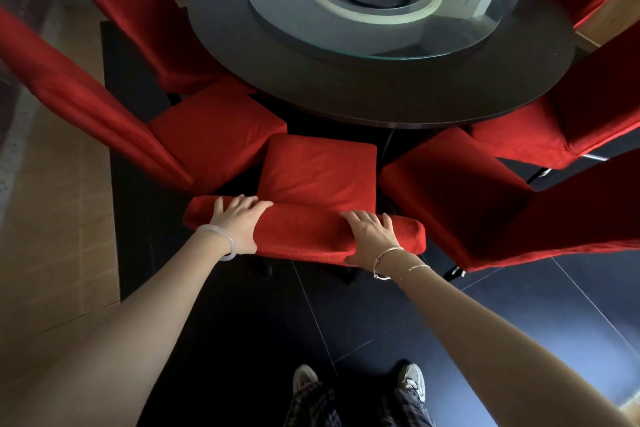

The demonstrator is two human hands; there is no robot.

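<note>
Your left hand (239,222) and your right hand (372,237) both sit on the top of the backrest (304,229) of the red-covered chair (318,170) straight in front of you, the left near its left end and the right toward its right end, well apart from each other. On the left hand the fingers are spread a little and drape over the far edge, with the thumb stretched out along the top. On the right hand the fingers fan out across the top while the thumb hooks under the near side, so the backrest is clasped between them. How far your fingertips wrap down the far face is hidden, so the firmness of the hold is hard to judge. The chair faces the round table (381,94), its seat close to the dark table edge but seemingly not under it. It stands between the chair on the left (214,128) and the chair on the right (446,184), both in the same red covers and angled toward it. A glass turntable (277,21) rests on the middle of the table. A white bangle (223,241) circles your left wrist and thin metal bracelets (389,262) your right. Your sneakers (412,380) stand on the dark floor tiles (381,315) behind the chair.
</note>
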